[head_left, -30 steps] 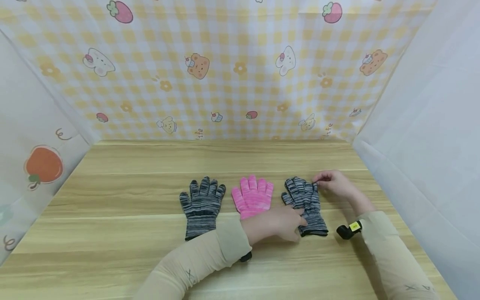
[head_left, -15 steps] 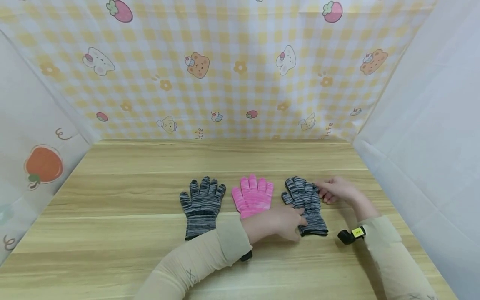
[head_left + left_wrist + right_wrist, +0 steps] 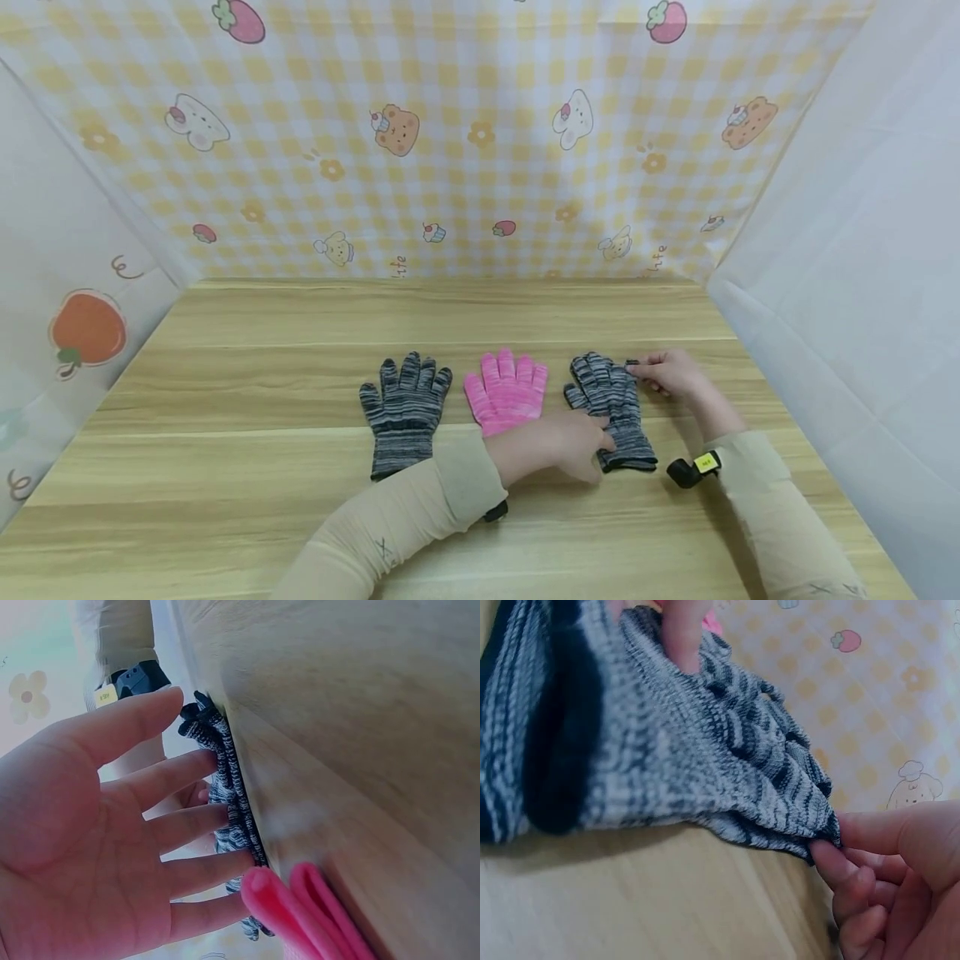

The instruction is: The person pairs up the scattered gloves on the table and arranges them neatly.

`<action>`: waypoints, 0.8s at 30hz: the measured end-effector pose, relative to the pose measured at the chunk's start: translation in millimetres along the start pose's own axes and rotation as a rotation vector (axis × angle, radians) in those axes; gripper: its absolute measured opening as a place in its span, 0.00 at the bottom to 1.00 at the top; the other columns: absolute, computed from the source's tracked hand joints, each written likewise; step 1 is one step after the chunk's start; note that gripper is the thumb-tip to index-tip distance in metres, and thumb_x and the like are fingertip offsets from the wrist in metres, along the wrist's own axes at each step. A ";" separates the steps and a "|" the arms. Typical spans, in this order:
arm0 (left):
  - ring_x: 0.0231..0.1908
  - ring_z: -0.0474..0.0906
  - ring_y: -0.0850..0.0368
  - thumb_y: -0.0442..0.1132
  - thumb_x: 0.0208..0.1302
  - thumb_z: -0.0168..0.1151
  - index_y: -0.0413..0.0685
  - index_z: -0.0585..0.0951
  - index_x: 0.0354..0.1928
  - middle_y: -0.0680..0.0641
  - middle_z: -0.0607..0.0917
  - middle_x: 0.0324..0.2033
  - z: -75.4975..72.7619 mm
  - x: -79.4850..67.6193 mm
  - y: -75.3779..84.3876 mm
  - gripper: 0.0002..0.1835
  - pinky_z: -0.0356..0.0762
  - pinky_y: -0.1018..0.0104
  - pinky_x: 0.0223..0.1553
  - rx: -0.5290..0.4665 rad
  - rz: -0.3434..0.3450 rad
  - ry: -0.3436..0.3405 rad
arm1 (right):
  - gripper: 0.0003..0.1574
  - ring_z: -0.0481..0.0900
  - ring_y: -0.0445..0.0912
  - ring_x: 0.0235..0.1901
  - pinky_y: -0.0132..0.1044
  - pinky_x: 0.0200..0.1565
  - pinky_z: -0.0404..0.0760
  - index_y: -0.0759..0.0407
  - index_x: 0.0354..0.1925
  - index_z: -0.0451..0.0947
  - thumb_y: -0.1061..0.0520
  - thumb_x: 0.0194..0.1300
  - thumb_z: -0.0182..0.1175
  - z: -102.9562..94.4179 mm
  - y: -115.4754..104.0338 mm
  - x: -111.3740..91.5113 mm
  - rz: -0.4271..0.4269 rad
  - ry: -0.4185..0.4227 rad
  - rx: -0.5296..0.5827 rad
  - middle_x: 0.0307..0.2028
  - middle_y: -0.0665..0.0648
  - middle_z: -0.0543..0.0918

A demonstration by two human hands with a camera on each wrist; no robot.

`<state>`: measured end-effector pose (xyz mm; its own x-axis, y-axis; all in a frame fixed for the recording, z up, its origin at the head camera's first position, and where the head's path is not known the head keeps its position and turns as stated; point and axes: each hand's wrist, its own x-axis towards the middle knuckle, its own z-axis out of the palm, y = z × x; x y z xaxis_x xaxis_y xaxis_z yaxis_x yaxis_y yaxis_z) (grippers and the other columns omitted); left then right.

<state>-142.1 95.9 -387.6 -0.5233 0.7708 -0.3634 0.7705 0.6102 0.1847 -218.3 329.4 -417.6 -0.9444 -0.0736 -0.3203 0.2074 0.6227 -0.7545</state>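
Note:
A black-and-grey knit glove (image 3: 621,408) lies on the table at the right, its fingers pointing away from me. My right hand (image 3: 675,372) pinches the tip of its outer right finger between thumb and fingers, as the right wrist view shows up close at the glove (image 3: 705,750). With fairly straight fingers, my left hand (image 3: 573,446) presses on the glove near its cuff. In the left wrist view the left palm (image 3: 82,847) faces the camera, fingertips against the glove's edge. A pink knit glove (image 3: 506,392) lies just left, its cuff hidden behind my left forearm.
Another black-and-grey glove (image 3: 405,408) is flat on the wooden table (image 3: 225,500) to the left, partly covered by my left sleeve (image 3: 420,508). A yellow checked cloth (image 3: 480,192) hangs behind the table, with white sheets (image 3: 847,250) at the sides.
My right hand shifted slightly toward me and right, tucked in by the glove's outer finger, then moved back up and now pinches that fingertip. The left hand stays in place.

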 end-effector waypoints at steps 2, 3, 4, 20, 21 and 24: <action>0.67 0.59 0.53 0.56 0.60 0.63 0.66 0.73 0.64 0.54 0.62 0.69 -0.2 -0.2 0.1 0.29 0.59 0.60 0.65 0.004 -0.004 -0.003 | 0.19 0.63 0.42 0.15 0.33 0.19 0.63 0.56 0.21 0.74 0.50 0.66 0.61 0.5 0.5 1.1 0.010 0.018 -0.030 0.14 0.49 0.68; 0.67 0.59 0.53 0.55 0.60 0.63 0.67 0.73 0.65 0.54 0.62 0.70 -0.5 -0.5 0.4 0.29 0.59 0.60 0.65 0.004 -0.006 -0.005 | 0.18 0.62 0.42 0.15 0.33 0.19 0.63 0.56 0.21 0.75 0.50 0.65 0.61 0.7 1.1 1.9 0.011 0.028 -0.048 0.14 0.49 0.68; 0.67 0.59 0.53 0.55 0.60 0.63 0.67 0.73 0.65 0.54 0.62 0.70 -0.7 -0.8 0.4 0.29 0.59 0.60 0.65 0.004 -0.007 -0.007 | 0.18 0.62 0.42 0.16 0.34 0.19 0.63 0.56 0.21 0.76 0.50 0.65 0.62 0.9 1.7 2.8 0.011 0.034 -0.062 0.14 0.48 0.68; 0.67 0.60 0.55 0.55 0.59 0.64 0.68 0.72 0.65 0.54 0.61 0.70 -3.4 -5.4 3.5 0.30 0.61 0.59 0.64 -0.001 -0.035 -0.018 | 0.14 0.70 0.43 0.18 0.36 0.19 0.69 0.63 0.32 0.76 0.53 0.63 0.63 6.0 -1.7 3.2 0.025 0.098 -0.129 0.19 0.52 0.75; 0.67 0.59 0.55 0.55 0.59 0.64 0.68 0.72 0.65 0.54 0.61 0.70 -3.2 -5.2 3.5 0.30 0.61 0.58 0.64 -0.003 -0.035 -0.018 | 0.14 0.70 0.44 0.19 0.36 0.19 0.69 0.64 0.34 0.74 0.53 0.63 0.63 6.2 -1.9 3.2 0.015 0.101 -0.125 0.20 0.53 0.75; 0.67 0.59 0.55 0.55 0.59 0.64 0.68 0.71 0.66 0.54 0.61 0.70 -2.8 -4.7 3.3 0.30 0.61 0.59 0.64 -0.002 -0.035 -0.019 | 0.16 0.72 0.45 0.22 0.37 0.22 0.71 0.67 0.39 0.71 0.57 0.62 0.64 7.1 -1.8 3.9 -0.067 0.128 -0.159 0.25 0.56 0.76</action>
<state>-138.2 94.8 -382.7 -0.5428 0.7455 -0.3868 0.7510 0.6370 0.1738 -220.5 322.4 -421.5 -0.9816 -0.0259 -0.1894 0.1097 0.7353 -0.6689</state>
